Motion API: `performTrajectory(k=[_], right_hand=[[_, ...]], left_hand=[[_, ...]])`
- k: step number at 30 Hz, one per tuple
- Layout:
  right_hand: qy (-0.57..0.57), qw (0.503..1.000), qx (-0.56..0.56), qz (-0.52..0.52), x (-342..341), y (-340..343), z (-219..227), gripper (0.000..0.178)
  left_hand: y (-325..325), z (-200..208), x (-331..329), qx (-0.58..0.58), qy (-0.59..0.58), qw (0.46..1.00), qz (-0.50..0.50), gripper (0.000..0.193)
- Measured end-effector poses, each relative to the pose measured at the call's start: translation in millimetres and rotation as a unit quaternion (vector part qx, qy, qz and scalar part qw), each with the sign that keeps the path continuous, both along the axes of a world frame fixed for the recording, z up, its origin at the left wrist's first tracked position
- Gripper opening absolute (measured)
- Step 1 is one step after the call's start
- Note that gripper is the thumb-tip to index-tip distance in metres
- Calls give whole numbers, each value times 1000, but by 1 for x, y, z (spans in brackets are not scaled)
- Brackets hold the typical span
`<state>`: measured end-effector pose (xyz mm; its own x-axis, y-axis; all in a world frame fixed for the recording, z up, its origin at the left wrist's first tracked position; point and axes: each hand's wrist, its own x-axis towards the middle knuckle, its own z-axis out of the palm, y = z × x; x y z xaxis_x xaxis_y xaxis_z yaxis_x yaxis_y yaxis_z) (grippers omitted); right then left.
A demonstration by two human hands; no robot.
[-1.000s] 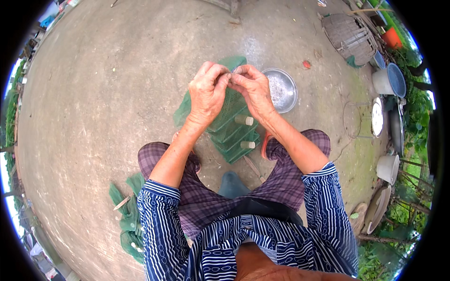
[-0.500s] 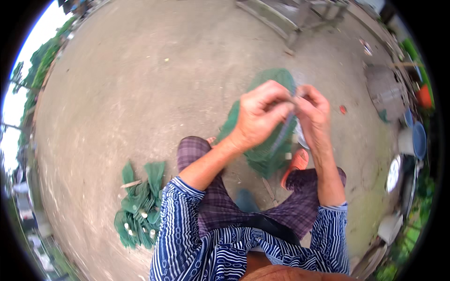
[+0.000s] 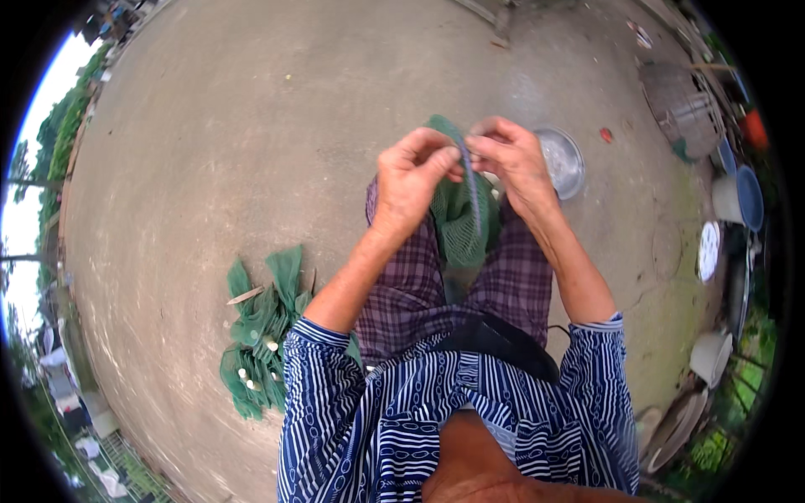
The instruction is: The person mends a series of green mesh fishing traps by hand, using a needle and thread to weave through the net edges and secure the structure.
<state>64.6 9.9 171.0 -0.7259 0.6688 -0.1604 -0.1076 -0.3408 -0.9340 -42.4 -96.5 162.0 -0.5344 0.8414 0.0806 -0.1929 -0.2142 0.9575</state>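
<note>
A green mesh net (image 3: 463, 230) hangs over my lap between my knees, with a bluish-purple edge band (image 3: 473, 189) running down it. At the upper part of that band my left hand (image 3: 415, 178) is closed in a pinch, thumb against forefinger. My right hand (image 3: 513, 163) pinches the same edge from the other side, its fingertips almost meeting those of the left. Anything small between the fingertips is too fine to make out. Both forearms reach up from striped blue sleeves.
A round metal basin (image 3: 560, 163) stands on the concrete beyond my right wrist. Left of me lies a heap of green netting (image 3: 264, 335) with white floats. A wicker basket (image 3: 683, 109), a blue-rimmed bucket (image 3: 742, 199) and a pale bucket (image 3: 711, 356) line the right side.
My hands and the net have shifted left and nearer my body. The net hangs narrower over my lap, my knees are closer together, and the metal basin shows more fully.
</note>
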Motion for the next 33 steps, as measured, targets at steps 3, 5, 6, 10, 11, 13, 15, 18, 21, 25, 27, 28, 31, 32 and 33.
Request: performTrajectory(k=[3,5,6,10,11,13,15,18,21,25,27,28,31,32,33], right_hand=[[-26,995,100,4,0,-2,-20,7],[-65,986,153,-17,3,-8,-30,10],[-68,986,150,-20,5,-11,-34,10],[-132,927,347,-52,6,-26,-32,13],[-142,901,405,-61,6,-28,-29,15],[-144,888,432,-68,9,-30,-35,13],[-128,804,571,-103,11,-28,-40,13],[-112,730,660,-136,8,-28,-37,14],[-95,707,686,-146,8,-26,-35,14],[-110,705,687,-136,15,-21,-35,14],[-80,706,691,-134,11,-22,-32,14],[-68,718,681,-127,8,-24,-32,14],[-72,734,663,-128,11,-19,-38,14],[-78,736,660,-132,13,-19,-38,15],[-73,738,658,-130,13,-19,-38,15]], left_hand=[[7,-6,-3,-12,-30,999,10,5],[6,-12,-5,-20,-7,1000,-16,6],[6,-16,-4,-22,-10,1000,-19,6],[5,-24,-10,-51,-29,998,-39,6],[7,-24,-11,-61,-8,997,-46,6],[9,-25,-10,-69,-20,996,-48,6],[11,-23,-16,-111,-27,989,-94,7],[13,-17,-28,-148,0,978,-147,10],[18,-11,-34,-196,-25,965,-174,11],[27,-9,-34,-195,-17,957,-216,12],[25,-6,-39,-214,-4,950,-229,12],[24,-5,-39,-212,-3,948,-235,12],[24,-4,-34,-236,-36,950,-202,12],[23,-2,-30,-229,-53,951,-200,13],[22,-2,-29,-221,-70,953,-197,13]])
